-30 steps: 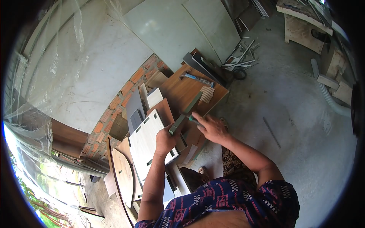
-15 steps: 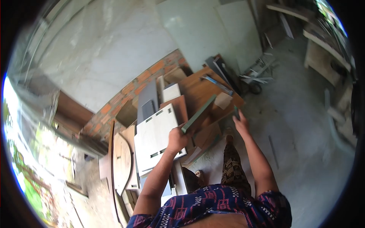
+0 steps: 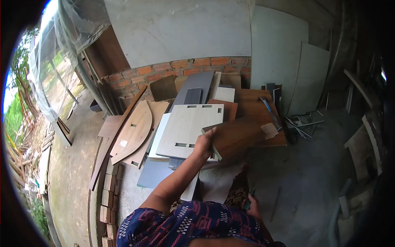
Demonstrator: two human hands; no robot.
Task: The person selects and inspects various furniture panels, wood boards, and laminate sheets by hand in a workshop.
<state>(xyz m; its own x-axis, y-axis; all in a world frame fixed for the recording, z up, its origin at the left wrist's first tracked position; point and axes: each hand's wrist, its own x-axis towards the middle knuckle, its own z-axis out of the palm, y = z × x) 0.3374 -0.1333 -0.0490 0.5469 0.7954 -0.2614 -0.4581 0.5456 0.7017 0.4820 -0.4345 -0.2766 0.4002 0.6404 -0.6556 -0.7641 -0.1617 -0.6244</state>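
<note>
My left hand (image 3: pixel 203 144) grips the near end of a brown wooden board (image 3: pixel 238 133) with a green edge. The board stretches out to the right over the brown tabletop and is smeared by motion. Down by my right thigh, my right hand (image 3: pixel 253 206) is closed around a small dark green object (image 3: pixel 249 199), whose kind I cannot make out. Just left of the held board lies a pale panel (image 3: pixel 191 127) with rectangular slots. Beyond the board, a hammer (image 3: pixel 269 109) with a blue handle rests on the brown tabletop (image 3: pixel 251 101).
A striped light piece (image 3: pixel 269 131) sits near the board's far end. Grey panels (image 3: pixel 193 92) and a curved wooden panel (image 3: pixel 133 127) are at the left. Thin offcuts (image 3: pixel 302 125) lie on the floor at the right. A low brick wall (image 3: pixel 181 66) runs behind.
My right hand has dropped from beside the table to my thigh. The board in my left hand has tipped so its broad brown face shows. The whole view has levelled and turned.
</note>
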